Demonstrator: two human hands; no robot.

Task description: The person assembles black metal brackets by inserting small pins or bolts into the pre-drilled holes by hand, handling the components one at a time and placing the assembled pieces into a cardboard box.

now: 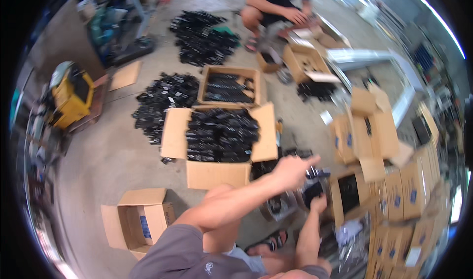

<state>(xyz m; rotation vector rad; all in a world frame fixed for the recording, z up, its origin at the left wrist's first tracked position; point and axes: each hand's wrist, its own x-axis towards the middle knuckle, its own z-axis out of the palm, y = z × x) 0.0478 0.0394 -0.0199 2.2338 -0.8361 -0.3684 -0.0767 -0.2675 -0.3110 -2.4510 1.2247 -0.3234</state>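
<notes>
My left hand (291, 172) reaches across to the right, one finger stretched out and the others curled at a small dark shiny part (318, 172). Motion blur hides the part's exact kind. Just below it, my right hand (319, 203) grips a flat black piece (311, 192) at its edge. Under my hands stands a clear plastic-lined container (280, 207) with dark items inside. To the left is an open carton (217, 174) filled with stacked rows of black plastic-wrapped parts (221, 133).
Piles of black wrapped parts (165, 99) lie on the floor beyond. A second filled carton (258, 84) sits behind the first. An open carton (165, 215) stands at lower left, stacked cartons (394, 195) at right. Another person (276, 8) crouches at the far side.
</notes>
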